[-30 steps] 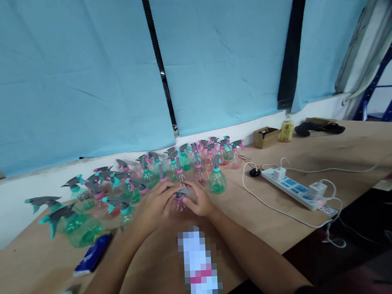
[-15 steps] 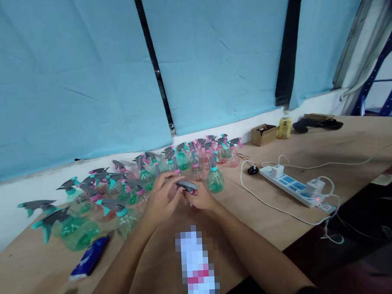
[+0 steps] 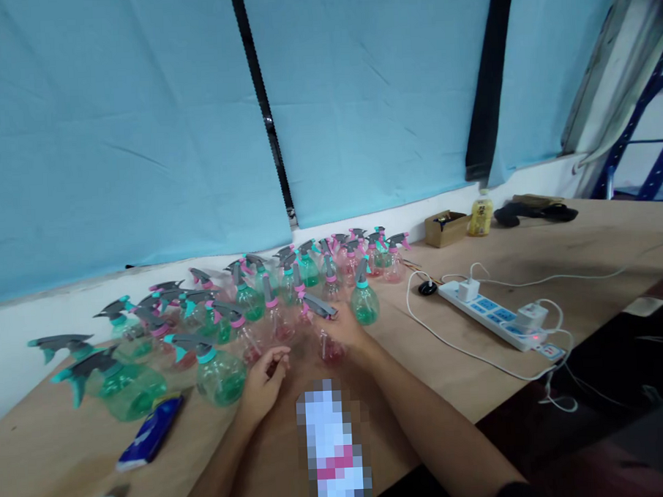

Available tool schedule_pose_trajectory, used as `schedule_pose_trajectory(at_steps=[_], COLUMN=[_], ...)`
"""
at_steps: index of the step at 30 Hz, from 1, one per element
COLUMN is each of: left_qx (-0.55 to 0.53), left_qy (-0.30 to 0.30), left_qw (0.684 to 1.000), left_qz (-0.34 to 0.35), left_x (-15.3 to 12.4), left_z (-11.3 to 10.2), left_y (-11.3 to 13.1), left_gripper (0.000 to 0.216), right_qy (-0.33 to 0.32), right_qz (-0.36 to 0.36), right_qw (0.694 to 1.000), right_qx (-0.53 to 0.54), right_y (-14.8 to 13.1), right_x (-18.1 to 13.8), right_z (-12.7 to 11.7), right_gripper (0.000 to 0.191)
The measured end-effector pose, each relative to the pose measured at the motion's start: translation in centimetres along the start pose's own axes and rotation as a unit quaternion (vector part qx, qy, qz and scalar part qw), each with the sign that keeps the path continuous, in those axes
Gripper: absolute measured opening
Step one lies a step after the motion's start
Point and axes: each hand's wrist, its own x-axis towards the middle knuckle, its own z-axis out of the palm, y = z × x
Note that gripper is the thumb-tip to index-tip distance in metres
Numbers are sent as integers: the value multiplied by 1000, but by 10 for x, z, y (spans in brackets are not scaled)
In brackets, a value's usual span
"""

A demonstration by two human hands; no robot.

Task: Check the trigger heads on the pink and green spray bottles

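Note:
My right hand (image 3: 347,330) is wrapped round the neck of a clear pink spray bottle (image 3: 330,351). The bottle stands upright, its grey trigger head showing above my fingers and pointing left. My left hand (image 3: 265,383) is low over the table, loosely curled, with a gap between thumb and fingers and nothing in it. A green spray bottle (image 3: 221,378) with a turquoise trigger is close to its left. Just right of my right hand stands another green spray bottle (image 3: 365,304). Behind both hands is a crowd of green and pink spray bottles (image 3: 250,302).
A blue packet (image 3: 151,434) lies at the left on the wooden table (image 3: 425,369). To the right are a power strip (image 3: 493,315) with white plugs and cables, and a black round object (image 3: 428,288). Farther back stand a cardboard box (image 3: 446,230) and a yellow drink bottle (image 3: 480,214).
My left hand has left the spray bottle's head and moved down toward me. My right hand still grips the bottle, whose body now shows below it.

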Motion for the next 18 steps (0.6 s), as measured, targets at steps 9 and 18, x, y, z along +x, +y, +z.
schedule_pose_trajectory(at_steps=[9,18], left_qx=[-110,-141], left_qy=[-3,2], left_qw=[988,982], left_qz=[-105,-127], left_x=[6,7], left_z=[-5,-6], left_y=[-4,-4], left_gripper=[39,40], right_qy=[-85,-102], right_qz=[5,53], right_qw=[996,988], right_qx=[18,102], right_y=[-10,-7], right_x=[3,6], right_z=[-7,3], right_gripper=[23,10])
